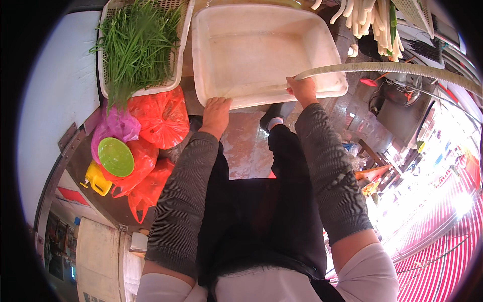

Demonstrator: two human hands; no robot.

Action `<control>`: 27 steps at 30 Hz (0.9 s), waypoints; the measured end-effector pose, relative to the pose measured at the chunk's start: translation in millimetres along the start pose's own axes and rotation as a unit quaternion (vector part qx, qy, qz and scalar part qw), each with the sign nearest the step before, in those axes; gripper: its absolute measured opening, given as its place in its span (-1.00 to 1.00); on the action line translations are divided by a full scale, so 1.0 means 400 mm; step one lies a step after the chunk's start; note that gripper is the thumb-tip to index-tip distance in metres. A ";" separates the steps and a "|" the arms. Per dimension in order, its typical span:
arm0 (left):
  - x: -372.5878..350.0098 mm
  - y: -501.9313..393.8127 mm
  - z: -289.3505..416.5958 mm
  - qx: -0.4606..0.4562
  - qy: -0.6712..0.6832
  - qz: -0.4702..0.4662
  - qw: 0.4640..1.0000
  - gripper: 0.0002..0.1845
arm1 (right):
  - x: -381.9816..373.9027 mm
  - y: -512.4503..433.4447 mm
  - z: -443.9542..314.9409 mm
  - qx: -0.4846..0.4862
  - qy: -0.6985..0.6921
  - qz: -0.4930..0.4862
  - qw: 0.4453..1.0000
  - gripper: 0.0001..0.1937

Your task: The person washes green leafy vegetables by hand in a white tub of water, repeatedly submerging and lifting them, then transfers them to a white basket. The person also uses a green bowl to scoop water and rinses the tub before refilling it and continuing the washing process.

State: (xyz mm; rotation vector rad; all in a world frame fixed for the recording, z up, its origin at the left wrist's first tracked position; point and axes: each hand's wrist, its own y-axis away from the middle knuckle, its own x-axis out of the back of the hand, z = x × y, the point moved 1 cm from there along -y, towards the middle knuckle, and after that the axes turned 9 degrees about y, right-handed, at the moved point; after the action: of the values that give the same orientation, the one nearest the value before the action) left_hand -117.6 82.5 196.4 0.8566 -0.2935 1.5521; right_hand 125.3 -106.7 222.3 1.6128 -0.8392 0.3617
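A large white plastic tub (260,53) lies before me, its floor bare apart from some stains. My left hand (216,116) rests on the tub's near rim at the left corner, fingers over the edge. Near the right end of that rim, my right hand (303,90) is closed around the end of a ribbed, pale hose (377,68), which runs off to the right edge of the picture. The hose's mouth is partly hidden by the hand. To the left of the tub, a white perforated basket (180,64) holds long green leafy stalks (137,45).
Red plastic bags (160,119), a purple bag (113,124), a green bowl (116,156) and a yellow jug (97,178) stand at left. White-stemmed leeks or scallions (371,19) lie at the upper right. A red-headed brush or scoop (368,82) and a wok-like pan (402,92) are beyond.
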 end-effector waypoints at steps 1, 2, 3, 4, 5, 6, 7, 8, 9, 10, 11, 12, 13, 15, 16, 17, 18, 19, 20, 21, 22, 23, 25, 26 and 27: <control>0.000 0.000 0.000 -0.002 -0.001 0.002 1.000 -0.75 | -0.001 0.003 -0.001 0.000 0.015 -0.003 1.000 -0.73; -0.001 0.000 -0.001 0.002 0.000 -0.007 1.000 -0.76 | -0.001 0.006 -0.002 0.007 0.016 -0.002 1.000 -0.73; 0.000 -0.001 -0.001 -0.003 -0.003 -0.001 1.000 -0.76 | -0.003 0.008 -0.003 0.015 0.018 -0.001 1.000 -0.73; 0.000 -0.001 -0.001 -0.001 -0.005 -0.006 1.000 -0.77 | -0.006 0.010 -0.003 0.020 0.018 0.006 1.000 -0.73; 0.000 -0.001 -0.001 0.004 -0.005 -0.015 1.000 -0.77 | -0.010 0.011 -0.002 0.017 -0.004 -0.007 1.000 -0.73; 0.000 -0.002 -0.001 0.003 -0.005 -0.013 1.000 -0.77 | -0.017 0.012 -0.001 0.012 -0.028 -0.013 0.999 -0.74; 0.000 -0.002 -0.001 0.005 -0.005 -0.016 1.000 -0.77 | -0.024 0.011 0.000 0.004 -0.052 -0.013 0.999 -0.74; 0.001 -0.002 -0.001 0.009 -0.002 -0.021 1.000 -0.76 | -0.033 0.011 0.001 0.008 -0.072 -0.031 0.997 -0.75; 0.001 -0.002 -0.001 0.008 -0.001 -0.019 1.000 -0.76 | -0.043 0.010 0.002 0.009 -0.093 -0.041 0.995 -0.75; 0.001 -0.002 -0.002 0.008 0.002 -0.020 1.000 -0.76 | -0.051 0.010 0.003 0.010 -0.114 -0.051 0.992 -0.76; 0.002 -0.002 -0.003 0.012 0.006 -0.024 1.000 -0.76 | -0.060 0.009 0.004 0.016 -0.110 -0.061 0.992 -0.76; 0.002 -0.002 -0.003 0.007 0.006 -0.014 1.000 -0.76 | -0.068 0.010 0.004 0.022 -0.106 -0.073 0.991 -0.76; 0.003 -0.002 -0.003 0.004 0.007 -0.009 1.000 -0.76 | -0.075 0.011 0.004 0.027 -0.103 -0.084 0.991 -0.75; 0.003 -0.001 -0.003 0.005 0.008 -0.008 1.000 -0.75 | -0.085 0.015 0.003 0.024 -0.111 -0.062 0.992 -0.75; 0.003 -0.001 -0.003 0.008 0.007 -0.013 1.000 -0.75 | -0.089 0.018 0.003 0.001 -0.105 -0.042 0.994 -0.75; 0.003 -0.001 -0.003 0.011 0.006 -0.017 1.000 -0.75 | -0.094 0.022 0.000 0.020 -0.097 -0.047 0.994 -0.76; 0.003 -0.001 -0.003 0.012 0.003 -0.019 1.000 -0.75 | -0.100 0.026 -0.003 0.017 -0.080 -0.043 0.996 -0.77; 0.003 -0.001 -0.002 0.013 0.001 -0.022 1.000 -0.75 | -0.105 0.029 -0.006 0.004 -0.062 -0.036 0.997 -0.78; 0.003 -0.001 -0.001 0.016 0.000 -0.028 0.999 -0.74 | -0.113 0.033 -0.011 0.011 -0.116 -0.062 0.991 -0.78; 0.004 -0.001 -0.001 0.014 0.002 -0.023 1.000 -0.74 | -0.121 0.036 -0.015 0.009 -0.170 -0.083 0.982 -0.79; 0.005 -0.001 0.000 0.014 0.005 -0.022 1.000 -0.75 | -0.128 0.039 -0.021 0.009 -0.230 -0.117 0.966 -0.79; 0.006 0.000 0.001 0.015 0.007 -0.021 1.000 -0.75 | -0.133 0.041 -0.025 0.014 -0.182 -0.098 0.978 -0.79; 0.007 0.000 0.001 0.008 0.011 -0.008 1.000 -0.75 | -0.142 0.043 -0.034 0.016 -0.093 -0.074 0.993 -0.78; 0.007 0.000 0.001 0.007 0.016 -0.011 1.000 -0.75 | -0.146 0.044 -0.039 0.025 -0.118 -0.080 0.989 -0.78; 0.007 0.000 0.000 0.003 0.012 -0.006 1.000 -0.75 | -0.149 0.045 -0.042 0.021 -0.135 -0.079 0.988 -0.78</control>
State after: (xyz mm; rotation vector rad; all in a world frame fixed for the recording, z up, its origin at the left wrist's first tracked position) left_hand -117.5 84.5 198.3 0.8420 -0.2661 1.5518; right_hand 75.3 -72.0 200.3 1.7795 -0.9034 0.0485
